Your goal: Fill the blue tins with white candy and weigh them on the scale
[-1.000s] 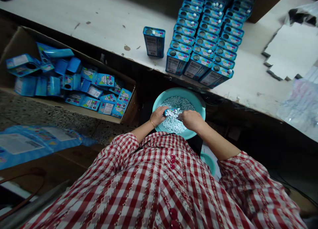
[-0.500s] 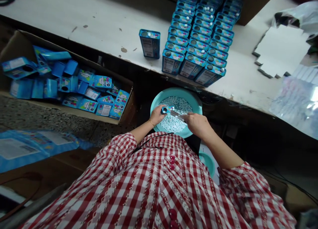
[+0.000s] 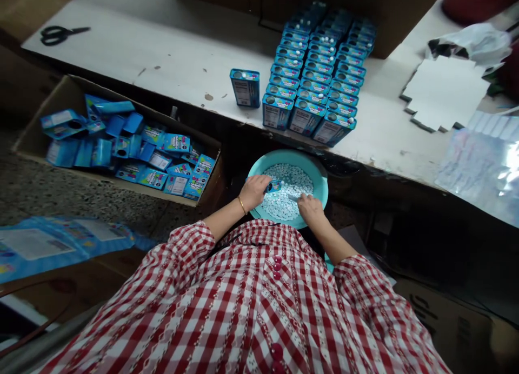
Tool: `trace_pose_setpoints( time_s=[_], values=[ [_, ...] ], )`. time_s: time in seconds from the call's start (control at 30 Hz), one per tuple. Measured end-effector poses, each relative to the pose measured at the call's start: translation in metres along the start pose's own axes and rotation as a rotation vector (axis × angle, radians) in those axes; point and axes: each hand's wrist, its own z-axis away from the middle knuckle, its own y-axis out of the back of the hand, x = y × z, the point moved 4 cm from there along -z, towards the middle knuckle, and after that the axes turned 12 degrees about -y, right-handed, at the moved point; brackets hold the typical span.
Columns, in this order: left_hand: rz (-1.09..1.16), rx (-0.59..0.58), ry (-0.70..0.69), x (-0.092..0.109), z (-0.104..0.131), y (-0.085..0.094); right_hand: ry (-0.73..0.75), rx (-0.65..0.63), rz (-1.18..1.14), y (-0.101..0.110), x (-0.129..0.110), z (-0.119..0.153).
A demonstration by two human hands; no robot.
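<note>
My left hand [image 3: 253,193] is wrapped round a small blue candy box [image 3: 275,186], whose end with a dark round hole shows above the basin. My right hand [image 3: 310,207] grips a clear scoop [image 3: 292,198], its far end low among the small white candies [image 3: 279,207]. Only a short piece of the scoop shows past the fingers, and its exact shape is hard to make out. The candies lie in a turquoise basin [image 3: 321,180] in front of my body. Box and scoop are apart.
On the white table [image 3: 170,87], filled blue boxes [image 3: 306,114] stand in three rows, with a single box [image 3: 245,87] to their left. A carton [image 3: 208,187] of blue boxes is at left. Scissors [image 3: 60,34], white card sheets [image 3: 446,93] and a plastic bag [image 3: 480,41] lie farther out.
The scoop has moved away from the box's hole and down into the candies with my right hand. My left hand keeps the box over the basin. The camera view has shifted.
</note>
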Motion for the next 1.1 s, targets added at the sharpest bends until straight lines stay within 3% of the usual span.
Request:
trace_pose_setpoints(
  time_s=[0.17,0.3,0.37,0.43,0.53,0.63,0.8,0.97,1.03,1.1],
  values=[
    [0.188,0.134,0.099,-0.015,0.0,0.01,0.01,-0.015,-0.051,0.005,0.021,0.005],
    [0.38,0.379,0.169,-0.021,-0.005,0.03,0.047,-0.034,-0.263,0.014,0.038,0.016],
    [0.391,0.532,0.204,-0.028,-0.01,0.051,0.051,0.053,-0.48,0.022,0.055,0.02],
    [0.377,0.65,0.237,-0.042,-0.021,0.077,0.053,0.221,-0.753,0.032,0.081,0.023],
    [0.394,0.745,0.252,-0.081,-0.048,0.112,-0.021,0.454,-1.042,0.042,0.124,0.022],
    [0.43,0.732,0.199,-0.129,-0.082,0.135,-0.16,0.553,-1.162,0.041,0.153,0.015],
    [0.33,0.651,0.203,-0.183,-0.11,0.146,-0.245,0.576,-1.197,0.03,0.169,0.001],
    [0.169,0.566,0.128,-0.186,-0.114,0.152,-0.248,0.621,-1.075,0.039,0.187,-0.007],
    [0.212,0.483,0.078,-0.186,-0.121,0.152,-0.303,0.649,-0.969,0.048,0.197,-0.012],
    [0.268,0.472,0.081,-0.193,-0.133,0.153,-0.425,0.653,-0.845,0.056,0.21,-0.02]
  ],
)
